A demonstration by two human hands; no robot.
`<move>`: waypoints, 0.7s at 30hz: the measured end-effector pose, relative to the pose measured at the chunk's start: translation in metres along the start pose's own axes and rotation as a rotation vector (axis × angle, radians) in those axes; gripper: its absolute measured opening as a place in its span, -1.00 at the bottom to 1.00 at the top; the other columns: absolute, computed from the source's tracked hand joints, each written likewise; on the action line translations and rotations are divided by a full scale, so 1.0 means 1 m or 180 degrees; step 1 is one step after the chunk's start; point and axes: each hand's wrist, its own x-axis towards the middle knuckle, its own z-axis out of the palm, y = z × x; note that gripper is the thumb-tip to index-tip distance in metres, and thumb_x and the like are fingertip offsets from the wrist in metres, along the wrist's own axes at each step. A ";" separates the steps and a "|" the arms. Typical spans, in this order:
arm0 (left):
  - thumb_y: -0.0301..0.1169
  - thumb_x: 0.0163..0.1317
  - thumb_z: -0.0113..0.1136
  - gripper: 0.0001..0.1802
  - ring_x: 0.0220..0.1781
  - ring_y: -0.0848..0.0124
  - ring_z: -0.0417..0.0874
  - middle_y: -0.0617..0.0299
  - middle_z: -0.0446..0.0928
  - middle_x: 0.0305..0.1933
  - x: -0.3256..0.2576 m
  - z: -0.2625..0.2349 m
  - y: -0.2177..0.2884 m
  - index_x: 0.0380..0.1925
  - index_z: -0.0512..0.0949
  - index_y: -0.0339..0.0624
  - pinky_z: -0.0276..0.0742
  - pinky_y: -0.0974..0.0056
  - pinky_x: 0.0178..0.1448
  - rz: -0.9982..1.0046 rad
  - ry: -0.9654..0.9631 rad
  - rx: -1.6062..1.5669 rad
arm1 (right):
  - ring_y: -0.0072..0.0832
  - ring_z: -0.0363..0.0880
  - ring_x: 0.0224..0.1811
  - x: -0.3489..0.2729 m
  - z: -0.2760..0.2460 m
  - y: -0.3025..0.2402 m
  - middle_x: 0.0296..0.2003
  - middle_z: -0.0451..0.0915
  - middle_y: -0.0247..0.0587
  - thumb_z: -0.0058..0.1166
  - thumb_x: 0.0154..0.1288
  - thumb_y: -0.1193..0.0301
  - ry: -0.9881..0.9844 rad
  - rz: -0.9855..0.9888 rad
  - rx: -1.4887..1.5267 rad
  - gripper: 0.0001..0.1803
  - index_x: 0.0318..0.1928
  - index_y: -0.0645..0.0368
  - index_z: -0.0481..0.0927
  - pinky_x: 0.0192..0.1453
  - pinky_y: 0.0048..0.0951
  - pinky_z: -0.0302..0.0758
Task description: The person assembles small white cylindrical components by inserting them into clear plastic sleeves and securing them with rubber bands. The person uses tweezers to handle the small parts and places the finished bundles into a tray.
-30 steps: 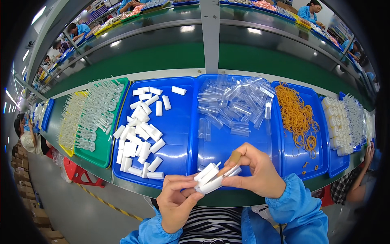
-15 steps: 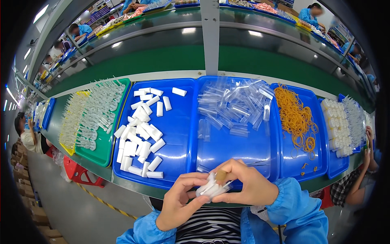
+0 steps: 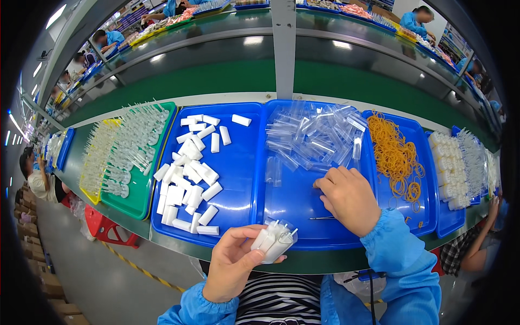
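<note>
My left hand [image 3: 235, 262] is closed round a white plastic piece [image 3: 272, 245] at the near edge of the blue trays. Clear film stands up from the top of this piece, along with thin pale stems; its exact kind is unclear. Over the tray of clear sleeves, my right hand [image 3: 351, 199] has its index finger and thumb apart, and nothing shows between them; its other fingers are bent. A thin metal tool [image 3: 322, 218] lies in that tray just below the right hand, one end hidden by it. Clear plastic sleeves [image 3: 317, 132] are heaped beyond the hand.
A blue tray [image 3: 235, 179] at left holds many white blocks [image 3: 189, 168]. Orange rubber bands [image 3: 392, 154] fill the tray at right, with white parts [image 3: 449, 170] farther right. Green [image 3: 138, 203] and yellow trays at far left carry clear stemmed pieces. A metal post [image 3: 284, 54] rises behind.
My right hand has left the white piece and moved right and away from me, over the sleeve tray. My left hand keeps hold of the piece, whose top now shows.
</note>
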 end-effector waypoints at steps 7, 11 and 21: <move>-0.73 0.19 0.27 -0.67 0.24 0.18 0.54 -0.07 0.40 0.22 -0.002 -0.011 -0.020 -0.03 0.52 -0.36 0.66 0.08 0.27 0.0933 0.0008 0.1135 | -0.48 0.60 -0.13 0.004 -0.028 -0.026 -0.18 0.61 -0.22 0.31 0.20 0.54 0.0199 0.1203 0.3491 -0.50 0.14 0.23 0.46 -0.05 -0.43 0.50; -0.73 0.17 0.28 -0.69 0.19 0.20 0.57 -0.07 0.44 0.17 -0.002 0.001 -0.021 -0.08 0.53 -0.34 0.66 0.14 0.19 0.1107 0.0227 0.1282 | -0.53 0.60 -0.06 -0.003 -0.030 -0.058 -0.14 0.64 -0.17 0.31 0.29 0.47 0.0921 0.1179 0.4955 -0.54 0.14 0.27 0.44 0.07 -0.42 0.53; -0.74 0.16 0.30 -0.67 0.18 0.23 0.54 -0.03 0.43 0.16 -0.003 0.005 -0.022 -0.06 0.56 -0.33 0.61 0.16 0.22 0.1255 0.0472 0.1288 | -0.45 0.65 -0.03 -0.009 -0.022 -0.064 -0.11 0.68 -0.18 0.36 0.23 0.44 0.0459 0.0945 0.4518 -0.67 -0.05 0.22 0.54 0.09 -0.37 0.52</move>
